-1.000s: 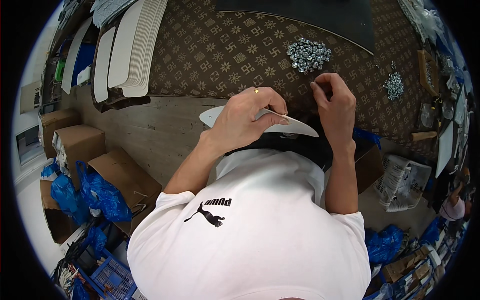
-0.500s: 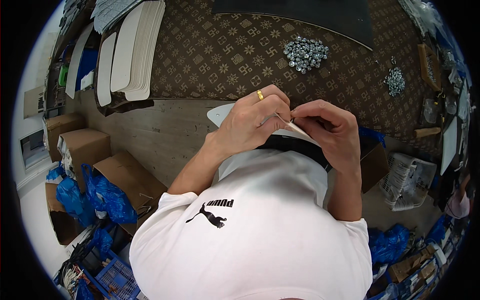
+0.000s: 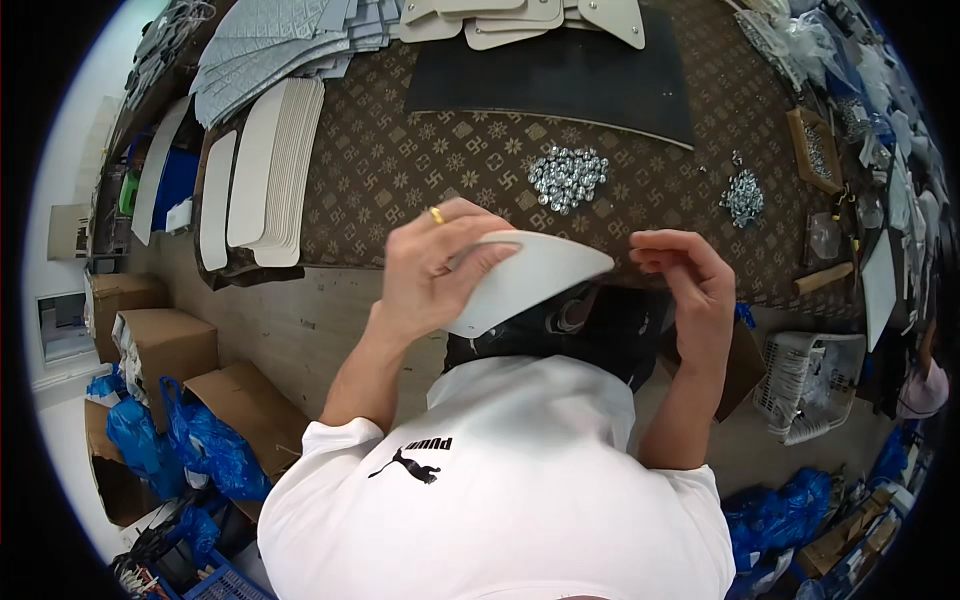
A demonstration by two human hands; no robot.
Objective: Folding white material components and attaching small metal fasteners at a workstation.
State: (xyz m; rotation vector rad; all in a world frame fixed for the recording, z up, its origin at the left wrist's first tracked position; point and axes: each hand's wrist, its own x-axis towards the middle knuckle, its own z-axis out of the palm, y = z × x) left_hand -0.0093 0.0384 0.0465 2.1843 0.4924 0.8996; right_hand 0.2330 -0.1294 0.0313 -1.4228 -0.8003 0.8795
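A white, stiff, curved panel [image 3: 520, 275] with a pointed right end is gripped at its left part by my left hand [image 3: 440, 265], thumb on the near face. A small dot shows near the panel's lower corner. My right hand [image 3: 690, 275] is raised to the right of the panel's tip, apart from it. Its fingers are bent and loosely spread, and nothing shows in them. Beyond my hands, a pile of shiny round metal fasteners [image 3: 568, 180] lies on the brown patterned tablecloth [image 3: 400, 190]. Farther right is a smaller heap of silvery metal pieces [image 3: 742, 198].
A black mat [image 3: 550, 95] carries several cream panels [image 3: 520, 22] at its far side. Stacked long white panels [image 3: 272, 175] line the table's left end. A wooden tray [image 3: 815, 150] stands at right. Cardboard boxes [image 3: 165, 350] and a white basket [image 3: 810, 385] flank me.
My right hand has come away from the panel and moved right. My left hand has turned the panel so its broad face shows. The view has shifted, bringing more of the table's far side in.
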